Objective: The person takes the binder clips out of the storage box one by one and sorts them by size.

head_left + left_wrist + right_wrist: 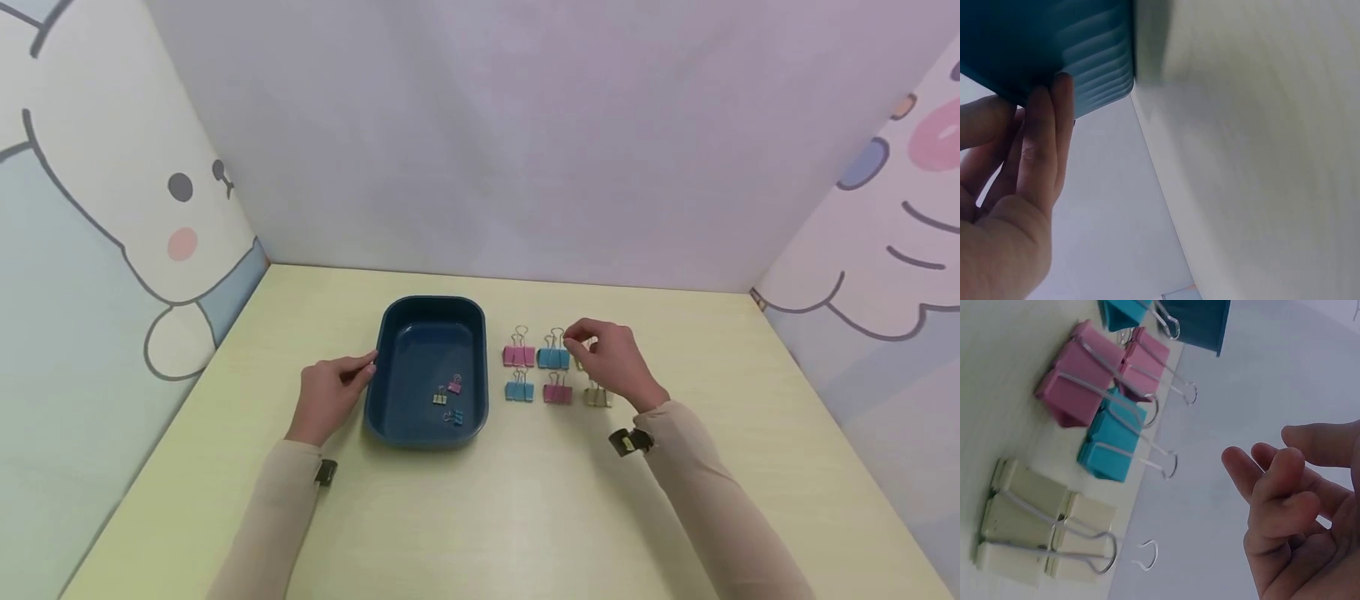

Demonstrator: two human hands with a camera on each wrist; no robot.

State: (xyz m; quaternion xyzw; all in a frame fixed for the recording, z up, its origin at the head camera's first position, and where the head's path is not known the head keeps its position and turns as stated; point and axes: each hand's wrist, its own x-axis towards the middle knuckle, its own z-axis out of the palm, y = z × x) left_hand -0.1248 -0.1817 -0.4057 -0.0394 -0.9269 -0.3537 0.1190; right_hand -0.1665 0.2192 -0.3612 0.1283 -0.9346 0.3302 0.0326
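My left hand grips the left rim of a dark blue tray; in the left wrist view its fingers lie against the ribbed outer wall. Inside the tray are a small pink binder clip, a yellow one and a blue one. Over the right end of two rows of larger binder clips hovers my right hand, holding nothing, fingers loosely bent. The back row has a pink clip, a blue clip and a yellow clip partly hidden by that hand.
Nearer me lie a blue binder clip, a dark pink one and a yellow one, handles pointing away. They stand right of the tray on a pale yellow table. A white cloth wall rises behind, with cartoon-printed panels at both sides.
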